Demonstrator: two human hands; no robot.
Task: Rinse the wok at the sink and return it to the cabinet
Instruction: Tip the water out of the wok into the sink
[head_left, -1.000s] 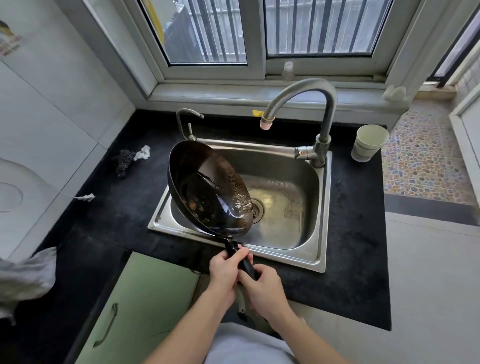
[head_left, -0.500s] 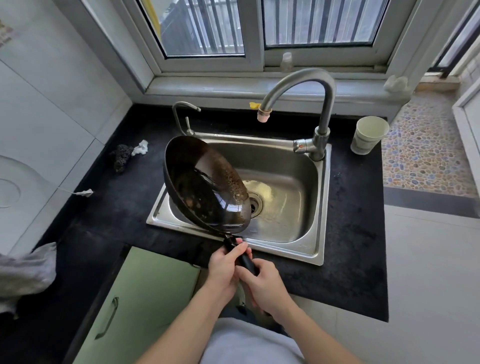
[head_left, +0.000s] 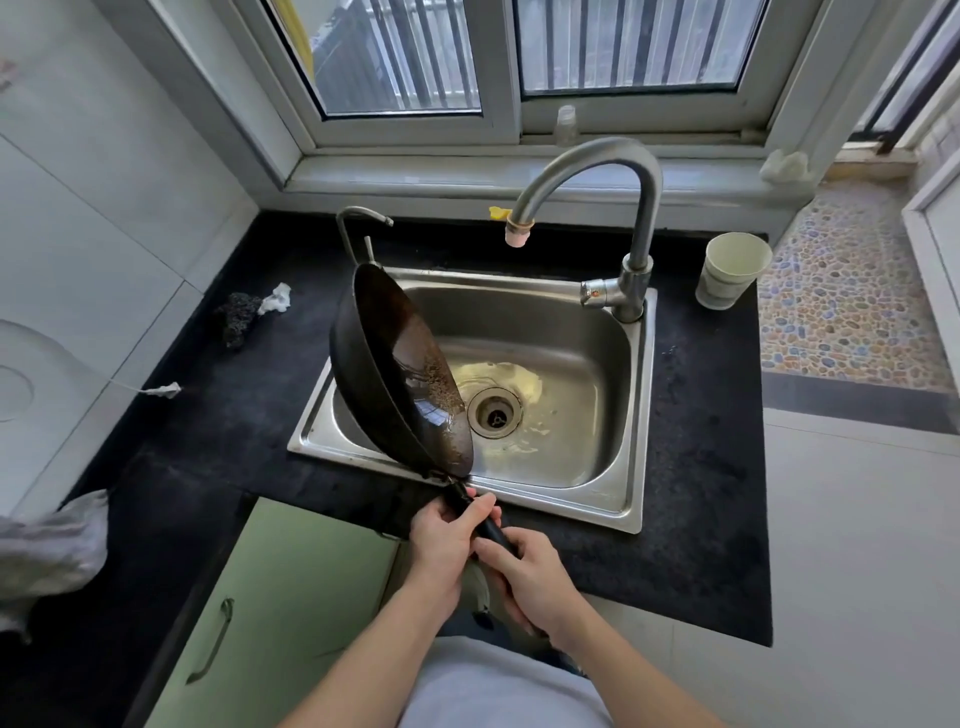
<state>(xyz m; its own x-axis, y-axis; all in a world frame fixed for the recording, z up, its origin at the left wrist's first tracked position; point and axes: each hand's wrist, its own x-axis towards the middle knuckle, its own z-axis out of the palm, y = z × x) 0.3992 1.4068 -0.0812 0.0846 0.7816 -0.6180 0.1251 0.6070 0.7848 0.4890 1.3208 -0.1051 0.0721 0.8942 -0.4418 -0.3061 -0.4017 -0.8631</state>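
Both hands are gripping the wok handle (head_left: 485, 522) at lower centre of the frame. Left hand (head_left: 441, 535) is wrapping the handle nearer the pan, fingers curled over it. Right hand (head_left: 530, 571) is closing around the handle's far end, just beside the left, the two touching or nearly so.

Wok (head_left: 400, 374) is sitting left of centre, tilting steeply on edge over the left half of the sink (head_left: 613, 405), its open face turning toward the right of the frame. Brown specks and a wet sheen are showing on the inner wall. Its lower rim is hanging near the sink's front edge; whether it is touching the steel cannot be told.

Yellowish water is pooling on the basin floor around the drain (head_left: 493, 413), right of the wok. Faucet (head_left: 618, 208) is arching above centre, spout pointing down over the basin; no stream is visible.

Black surface (head_left: 701, 467) is surrounding the sink. A paper cup (head_left: 732, 270) is standing at upper right on it. A dark scrubber (head_left: 239, 317) and a white scrap are lying at left. A green cabinet door (head_left: 291, 597) is showing at lower left, below the surface.
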